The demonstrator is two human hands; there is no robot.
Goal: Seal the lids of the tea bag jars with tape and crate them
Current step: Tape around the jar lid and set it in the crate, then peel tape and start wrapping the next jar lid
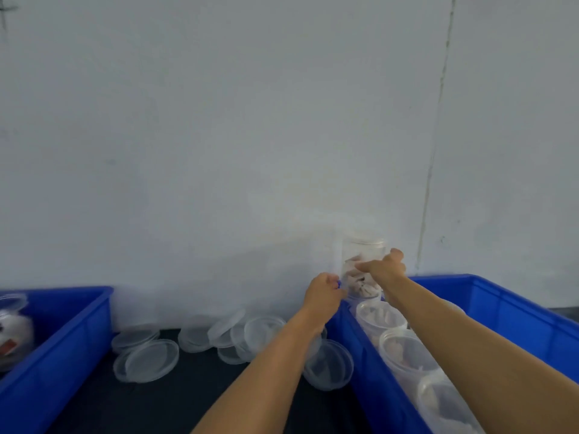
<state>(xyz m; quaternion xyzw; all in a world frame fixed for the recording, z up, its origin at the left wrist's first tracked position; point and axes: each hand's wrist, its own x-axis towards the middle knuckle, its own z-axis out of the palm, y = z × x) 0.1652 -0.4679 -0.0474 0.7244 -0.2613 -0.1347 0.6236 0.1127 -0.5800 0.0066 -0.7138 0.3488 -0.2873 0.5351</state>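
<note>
While both arms are stretching out towards the wall, the person is dealing with a clear tea bag jar [363,264] that is being held up above the far corner of the right blue crate [501,311]. The right hand [387,267] is reaching round the jar's side, thumb up and fingers extended across the plastic; I judge it is gripping the jar, though blur makes the hold hard to read. The left hand [322,294] is curled into a loose fist just beside the jar's lower edge, pinching something small and blue that I cannot identify; it may be tape.

Inside the right crate, a row of open jars [404,346] is standing along the near wall, presumably waiting for lids and sealing. Loose clear lids [147,358] are lying scattered on the dark table [175,399] between the two crates, within easy reach of either hand. The left blue crate [62,343] is holding at least one jar, probably finished ones.

Room is tight: the raised jar is close to the wall and the crate rim, whereas the table between the crates is offering more space for taping.
</note>
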